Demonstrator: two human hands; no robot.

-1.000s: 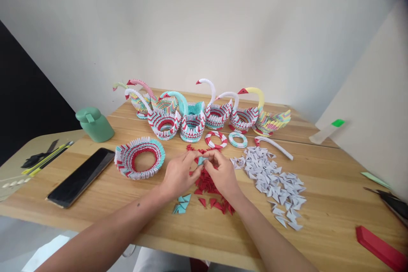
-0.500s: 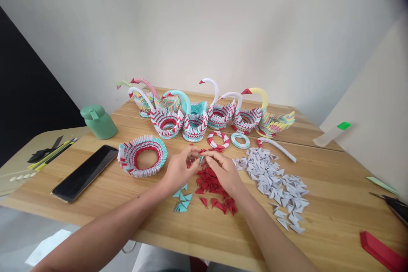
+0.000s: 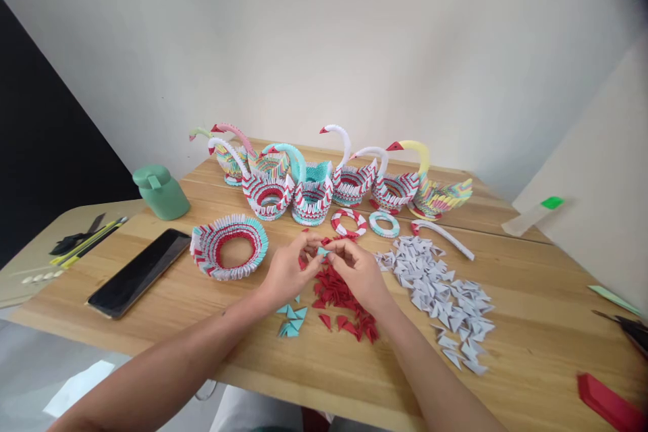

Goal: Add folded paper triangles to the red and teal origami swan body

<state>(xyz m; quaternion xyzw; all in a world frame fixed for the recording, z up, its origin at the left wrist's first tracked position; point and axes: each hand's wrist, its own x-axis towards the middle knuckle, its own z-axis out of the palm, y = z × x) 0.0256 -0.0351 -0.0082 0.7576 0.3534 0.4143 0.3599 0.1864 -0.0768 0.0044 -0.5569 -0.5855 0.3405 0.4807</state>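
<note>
Between my fingertips is a small turquoise folded paper triangle point(image 3: 322, 252). My left hand point(image 3: 289, 270) pinches it from one side and my right hand point(image 3: 358, 271) from the other, the two nearly touching. Red folded triangles point(image 3: 338, 290) lie heaped under and in front of my hands, some partly hidden by them. A few turquoise triangles point(image 3: 291, 320) rest below my left wrist. Right of my right hand spreads a pile of pale grey-white triangles point(image 3: 430, 277). A round ribbed paper bowl point(image 3: 202, 253) in red, white and turquoise stands left of my left hand.
Several paper swans point(image 3: 268, 199) line the back of the table. Two paper rings point(image 3: 383, 224) and a curved white neck piece point(image 3: 445, 237) lie before them. At left are a phone point(image 3: 139, 273) and a green flask point(image 3: 160, 194); a red object point(image 3: 607, 401) lies front right.
The turquoise triangle shows more plainly between my fingertips. The whole view has shifted slightly; the things on the table keep their places.
</note>
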